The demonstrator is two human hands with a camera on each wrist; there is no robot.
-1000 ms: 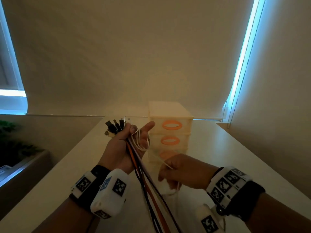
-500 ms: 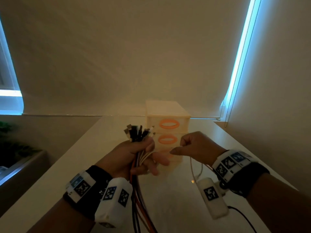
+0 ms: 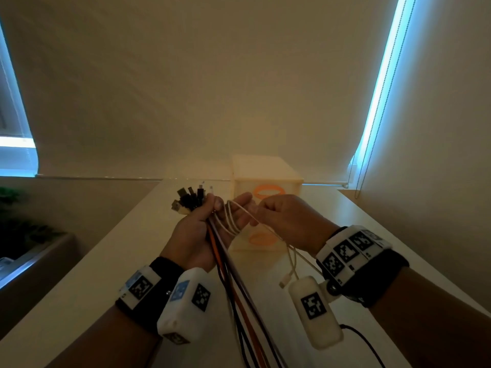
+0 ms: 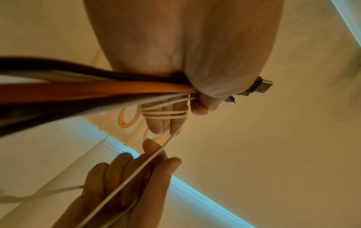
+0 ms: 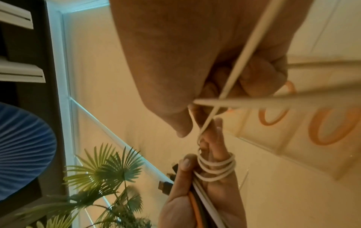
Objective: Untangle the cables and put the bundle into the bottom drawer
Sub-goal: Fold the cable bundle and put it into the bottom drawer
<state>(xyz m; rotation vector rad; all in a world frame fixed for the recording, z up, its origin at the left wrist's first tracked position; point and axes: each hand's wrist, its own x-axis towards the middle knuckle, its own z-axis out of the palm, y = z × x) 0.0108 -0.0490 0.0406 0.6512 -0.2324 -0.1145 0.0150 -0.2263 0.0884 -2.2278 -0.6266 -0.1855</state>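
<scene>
Now left hand (image 3: 195, 229) grips cables (image 3: 225, 264); right hand (image 3: 288, 221) pinches white cable (image 3: 265, 227).

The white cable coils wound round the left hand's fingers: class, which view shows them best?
Right wrist: the white cable coils appear separately, wrapped round the left hand. The left wrist view shows them from the other side, partly hidden; the head view shows them small.

cables (image 3: 233, 277) look like smooth rubbery plastic, plugs (image 3: 186, 199) shiny metal, drawers (image 3: 265, 181) translucent plastic, table (image 3: 79, 288) smooth matt
</scene>
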